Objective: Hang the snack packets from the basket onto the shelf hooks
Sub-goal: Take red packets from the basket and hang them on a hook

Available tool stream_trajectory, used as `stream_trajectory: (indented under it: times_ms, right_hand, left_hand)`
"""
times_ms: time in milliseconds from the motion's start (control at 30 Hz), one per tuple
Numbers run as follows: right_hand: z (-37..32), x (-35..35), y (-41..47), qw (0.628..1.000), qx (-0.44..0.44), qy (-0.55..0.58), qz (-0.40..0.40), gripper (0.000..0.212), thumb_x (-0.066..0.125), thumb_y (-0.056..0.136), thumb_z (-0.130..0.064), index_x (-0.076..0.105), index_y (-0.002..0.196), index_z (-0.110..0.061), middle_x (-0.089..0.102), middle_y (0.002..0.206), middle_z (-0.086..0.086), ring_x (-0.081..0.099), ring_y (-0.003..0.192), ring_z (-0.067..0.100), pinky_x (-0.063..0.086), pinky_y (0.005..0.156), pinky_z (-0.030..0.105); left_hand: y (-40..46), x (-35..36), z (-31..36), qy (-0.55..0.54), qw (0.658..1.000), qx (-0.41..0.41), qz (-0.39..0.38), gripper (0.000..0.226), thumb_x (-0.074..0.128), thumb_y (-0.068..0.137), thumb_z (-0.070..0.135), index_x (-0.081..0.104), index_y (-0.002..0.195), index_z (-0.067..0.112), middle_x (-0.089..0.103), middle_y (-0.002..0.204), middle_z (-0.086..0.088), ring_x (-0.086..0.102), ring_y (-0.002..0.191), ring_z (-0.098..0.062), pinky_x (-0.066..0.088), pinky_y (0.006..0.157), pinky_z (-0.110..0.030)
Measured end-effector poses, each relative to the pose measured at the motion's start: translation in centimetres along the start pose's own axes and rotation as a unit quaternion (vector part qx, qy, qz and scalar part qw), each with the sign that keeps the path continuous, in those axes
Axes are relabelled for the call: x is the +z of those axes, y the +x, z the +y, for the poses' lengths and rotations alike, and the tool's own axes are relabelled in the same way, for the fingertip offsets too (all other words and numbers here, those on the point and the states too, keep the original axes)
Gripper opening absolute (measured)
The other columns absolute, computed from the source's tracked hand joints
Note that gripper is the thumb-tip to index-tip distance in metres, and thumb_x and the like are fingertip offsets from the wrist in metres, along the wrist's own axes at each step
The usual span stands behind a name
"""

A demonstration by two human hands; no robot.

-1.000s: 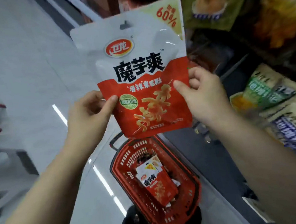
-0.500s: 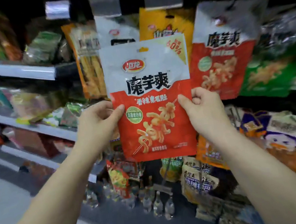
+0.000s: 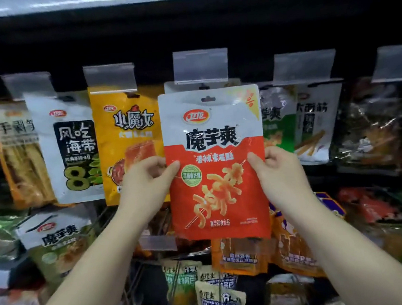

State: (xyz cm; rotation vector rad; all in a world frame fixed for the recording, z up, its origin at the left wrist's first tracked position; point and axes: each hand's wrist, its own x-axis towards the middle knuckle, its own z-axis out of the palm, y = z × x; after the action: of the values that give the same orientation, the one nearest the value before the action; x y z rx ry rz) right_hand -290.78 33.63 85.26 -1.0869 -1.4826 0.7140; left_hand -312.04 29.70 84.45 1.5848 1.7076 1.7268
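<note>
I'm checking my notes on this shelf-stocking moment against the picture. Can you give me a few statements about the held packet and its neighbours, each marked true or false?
1. Both hands hold the red and white packet by its side edges. True: left hand, right hand.
2. The packet's hang hole is already on a hook. False: it sits below the clear price tag holder, not yet threaded.
3. A yellow packet hangs just left of the held one. True.
4. The packet is upside down. False: its print reads upright.
5. The basket is in view. False: only shelves show.

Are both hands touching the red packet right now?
Touching. The head view shows the left hand and right hand pinching the red packet at its side edges.
</note>
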Motion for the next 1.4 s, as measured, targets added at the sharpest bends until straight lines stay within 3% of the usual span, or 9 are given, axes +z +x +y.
stream_trajectory:
  times_ms: [300,433,633,800,967,1100,1200,1300,1400]
  right_hand:
    - [-2.2,0.6,2.0,0.998,-0.063,0.005,0.023,0.022,0.055,0.096,-0.029,0.058,0.079,-0.016,0.07,0.074,0.004,0.068,0.07,0.026,0.053,0.06,0.037]
    - [-2.2,0.9,2.7,0.999,-0.037,0.014,0.006,0.021,0.056,0.096,-0.028,0.061,0.084,-0.012,0.072,0.077,0.007,0.07,0.074,0.032,0.058,0.068,0.048]
    - [-1.3,1.5,3.8,1.0,-0.014,0.011,-0.001,0.026,0.057,0.095,-0.028,0.061,0.09,-0.003,0.07,0.085,0.021,0.066,0.082,0.044,0.055,0.07,0.057]
    - [-0.1,2.4,5.9,1.0,0.014,0.002,-0.008,0.025,0.056,0.095,-0.029,0.062,0.091,-0.005,0.071,0.086,0.021,0.068,0.081,0.041,0.055,0.073,0.056]
    - [1.2,3.4,7.8,0.999,0.017,-0.049,0.006,0.03,0.054,0.095,-0.036,0.062,0.093,-0.007,0.072,0.085,0.015,0.068,0.081,0.035,0.057,0.074,0.047]
    - [2.1,3.4,7.3,0.992,-0.046,-0.104,0.048,0.032,0.058,0.094,-0.031,0.047,0.12,-0.016,0.056,0.122,0.002,0.057,0.106,0.019,0.05,0.091,0.038]
    - [3.0,3.8,4.6,0.928,-0.263,-0.244,0.102,0.032,0.058,0.093,-0.025,0.053,0.121,-0.009,0.044,0.131,0.007,0.04,0.12,0.021,0.035,0.103,0.037]
    - [4.0,6.1,0.7,0.84,-0.434,-0.325,0.022,0.022,0.055,0.091,-0.023,0.066,0.099,-0.006,0.062,0.111,0.01,0.055,0.105,0.029,0.045,0.087,0.041]
    - [5.7,10.0,-4.2,0.768,-0.52,-0.353,-0.126,0.027,0.046,0.093,-0.027,0.066,0.084,-0.01,0.065,0.084,0.005,0.061,0.077,0.027,0.047,0.063,0.036]
  left_hand:
    - [2.8,-0.2,1.5,-0.062,0.997,0.007,0.047,0.014,0.065,0.089,0.033,0.07,0.083,0.021,0.074,0.074,0.006,0.069,0.07,-0.003,0.052,0.061,-0.025]
    - [3.7,0.1,1.0,-0.063,0.997,-0.013,0.041,0.015,0.066,0.088,0.034,0.07,0.08,0.022,0.073,0.078,0.0,0.07,0.076,-0.012,0.057,0.072,-0.035]
    - [4.4,0.8,0.2,-0.074,0.996,-0.031,0.033,0.015,0.066,0.088,0.033,0.07,0.082,0.02,0.073,0.076,0.0,0.07,0.068,-0.012,0.051,0.058,-0.028]
    - [6.2,1.7,-0.5,-0.019,0.998,-0.042,0.036,0.018,0.066,0.088,0.039,0.068,0.079,0.024,0.068,0.07,0.005,0.065,0.065,-0.013,0.048,0.051,-0.026]
    - [8.2,2.7,-1.6,0.068,0.996,-0.039,0.036,0.026,0.062,0.089,0.045,0.069,0.087,0.02,0.068,0.09,0.004,0.061,0.078,-0.011,0.054,0.068,-0.029]
    - [7.2,1.3,-2.5,0.164,0.984,0.022,0.061,0.022,0.061,0.088,0.048,0.068,0.089,0.027,0.067,0.076,0.013,0.064,0.072,-0.01,0.058,0.066,-0.036]
    - [3.3,-1.2,-3.7,0.321,0.933,0.136,0.084,0.023,0.055,0.091,0.047,0.066,0.087,0.028,0.067,0.072,0.012,0.065,0.067,-0.015,0.052,0.054,-0.033]
    - [-2.4,-4.2,-6.7,0.522,0.806,0.264,0.096,0.027,0.053,0.093,0.035,0.062,0.075,0.017,0.061,0.061,0.0,0.06,0.052,-0.026,0.036,0.048,-0.028]
    - [-9.1,-7.4,-11.4,0.604,0.773,0.192,0.046,0.023,0.059,0.087,0.026,0.055,0.065,0.018,0.053,0.055,-0.003,0.058,0.049,-0.027,0.037,0.051,-0.03]
